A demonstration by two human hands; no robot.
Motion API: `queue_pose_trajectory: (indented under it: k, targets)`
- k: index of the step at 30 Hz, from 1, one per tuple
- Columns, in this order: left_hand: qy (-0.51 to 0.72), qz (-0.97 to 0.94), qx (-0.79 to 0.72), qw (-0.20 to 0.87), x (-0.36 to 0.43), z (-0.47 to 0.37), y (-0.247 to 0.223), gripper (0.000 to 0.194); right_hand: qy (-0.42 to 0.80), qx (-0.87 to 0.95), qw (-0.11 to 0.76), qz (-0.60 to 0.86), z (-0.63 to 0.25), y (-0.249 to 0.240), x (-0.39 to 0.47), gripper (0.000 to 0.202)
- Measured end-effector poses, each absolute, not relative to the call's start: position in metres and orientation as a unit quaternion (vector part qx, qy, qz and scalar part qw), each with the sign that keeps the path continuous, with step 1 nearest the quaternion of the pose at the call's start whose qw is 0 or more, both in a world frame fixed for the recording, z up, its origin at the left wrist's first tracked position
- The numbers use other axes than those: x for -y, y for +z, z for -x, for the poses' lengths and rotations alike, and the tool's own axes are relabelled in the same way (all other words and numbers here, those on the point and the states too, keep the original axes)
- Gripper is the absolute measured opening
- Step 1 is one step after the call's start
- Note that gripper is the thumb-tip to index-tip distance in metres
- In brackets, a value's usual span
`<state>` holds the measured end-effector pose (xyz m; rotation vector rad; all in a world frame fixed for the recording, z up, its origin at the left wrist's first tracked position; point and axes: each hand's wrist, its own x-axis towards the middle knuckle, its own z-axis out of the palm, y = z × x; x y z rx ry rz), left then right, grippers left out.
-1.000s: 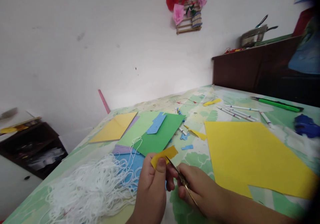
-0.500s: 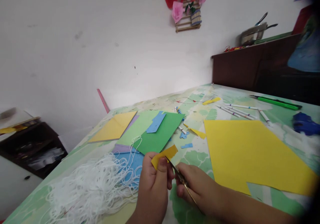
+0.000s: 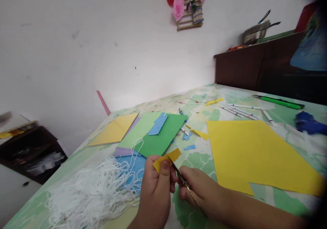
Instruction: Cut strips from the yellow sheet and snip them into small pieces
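Note:
Between the thumb and fingers of my left hand (image 3: 157, 184) is a small piece of yellow paper (image 3: 174, 155), tilted up to the right. My right hand (image 3: 198, 188) is closed round a pair of scissors (image 3: 184, 182), whose handle loops are partly hidden by the fingers. The blades point up and left and meet the paper just beside my left thumb. A large yellow sheet (image 3: 250, 150) with a notch cut from its lower edge lies to the right. Left of my left hand spreads a tangled heap of white string (image 3: 92, 191).
Green sheets (image 3: 163, 138), a blue scrap (image 3: 158, 124) and yellow sheets (image 3: 114, 128) lie at centre left. Several white markers (image 3: 241, 111), a green utility knife (image 3: 281, 102) and a dark blue object (image 3: 309, 123) lie at the back right. Paper scraps (image 3: 200, 133) are scattered beyond my hands.
The scissor blades have moved slightly onto the yellow paper, and a tip now shows above its upper edge. The whole view has shifted a little; both grips stay the same.

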<state>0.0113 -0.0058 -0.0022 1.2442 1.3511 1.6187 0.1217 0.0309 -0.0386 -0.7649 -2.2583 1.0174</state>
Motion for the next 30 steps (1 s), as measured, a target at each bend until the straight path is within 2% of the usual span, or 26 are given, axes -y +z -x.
queue_pose_trajectory:
  k: [18, 26, 30]
  targets:
    - [0.627, -0.458, -0.525, 0.348, 0.006, -0.011, -0.001, 0.025, 0.401, 0.828, 0.263, 0.290, -0.120, -0.040, -0.033, 0.016]
    - [0.629, -0.457, -0.503, 0.376, 0.006, 0.000, -0.006, 0.027, 0.319, 0.853, 0.285, 0.299, -0.122, -0.047, -0.031, 0.055]
    - [0.653, -0.427, -0.493, 0.385, 0.004, 0.000, -0.007, 0.023, 0.304, 0.858, 0.281, 0.305, -0.122, -0.047, -0.031, 0.059]
